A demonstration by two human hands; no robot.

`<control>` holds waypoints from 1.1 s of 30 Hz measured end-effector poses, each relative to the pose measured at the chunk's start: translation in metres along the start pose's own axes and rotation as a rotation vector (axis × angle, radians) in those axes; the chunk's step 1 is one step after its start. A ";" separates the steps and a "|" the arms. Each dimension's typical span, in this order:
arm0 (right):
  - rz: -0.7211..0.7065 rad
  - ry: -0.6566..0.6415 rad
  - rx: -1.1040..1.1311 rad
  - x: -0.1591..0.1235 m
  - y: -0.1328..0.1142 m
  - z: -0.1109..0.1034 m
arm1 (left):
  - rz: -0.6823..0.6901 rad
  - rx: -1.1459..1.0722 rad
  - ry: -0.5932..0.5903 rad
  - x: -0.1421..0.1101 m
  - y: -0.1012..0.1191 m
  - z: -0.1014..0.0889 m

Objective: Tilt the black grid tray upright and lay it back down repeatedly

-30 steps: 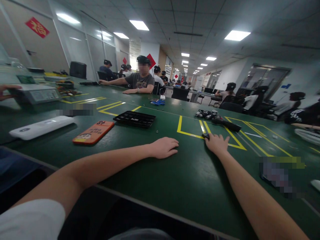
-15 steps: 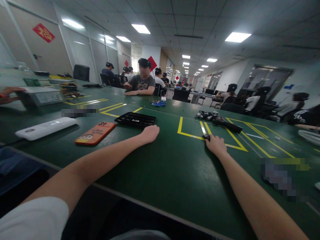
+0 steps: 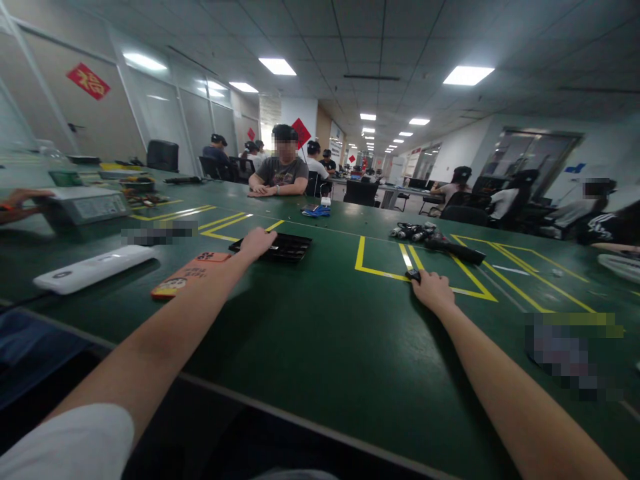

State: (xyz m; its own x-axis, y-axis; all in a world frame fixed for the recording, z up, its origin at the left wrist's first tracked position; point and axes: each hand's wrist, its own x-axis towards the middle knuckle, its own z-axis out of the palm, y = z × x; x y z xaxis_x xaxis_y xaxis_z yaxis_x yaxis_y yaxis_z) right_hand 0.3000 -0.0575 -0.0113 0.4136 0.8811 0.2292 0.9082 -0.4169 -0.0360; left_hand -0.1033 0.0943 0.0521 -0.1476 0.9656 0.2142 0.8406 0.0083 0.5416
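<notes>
A shallow black tray with compartments (image 3: pixel 295 248) lies on the green table ahead of me. My left hand (image 3: pixel 257 244) is over its left part, fingers closed and bent down. Whatever those fingers hold, if anything, is hidden. Further right, my right hand (image 3: pixel 433 289) rests low at the table, closed around a small black object (image 3: pixel 413 274) whose kind I cannot make out. That object sits at the front line of a yellow tape outline (image 3: pixel 383 270). Beneath my left forearm, an orange phone case with a cartoon print (image 3: pixel 175 283) is partly covered.
A white power strip-like bar (image 3: pixel 97 268) lies at left. Beyond the right hand are a cluster of dark and silver parts (image 3: pixel 417 231) and a black rod-like piece (image 3: pixel 463 252). A person (image 3: pixel 283 163) sits opposite. At far left, another person's hand touches a grey metal box (image 3: pixel 87 205).
My left hand has moved left and forward, from the tray's front right corner to over its left side. The right hand stays put with the small black object.
</notes>
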 end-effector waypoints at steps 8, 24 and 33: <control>0.002 -0.001 0.014 0.002 0.005 0.002 | 0.074 0.485 -0.168 0.008 -0.011 0.011; -0.398 -0.108 1.275 -0.037 -0.098 0.006 | 0.633 -0.185 -0.218 -0.084 0.047 0.070; -0.520 -0.279 1.362 -0.044 -0.092 0.001 | 0.848 -0.305 -0.393 -0.103 0.046 0.080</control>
State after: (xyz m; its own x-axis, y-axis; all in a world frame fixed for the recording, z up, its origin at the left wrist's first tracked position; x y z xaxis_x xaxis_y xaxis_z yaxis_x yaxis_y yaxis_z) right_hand 0.1988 -0.0578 -0.0191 -0.1132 0.9413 0.3182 0.2488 0.3369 -0.9081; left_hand -0.0081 0.0163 -0.0097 0.6726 0.6391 0.3731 0.4096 -0.7414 0.5316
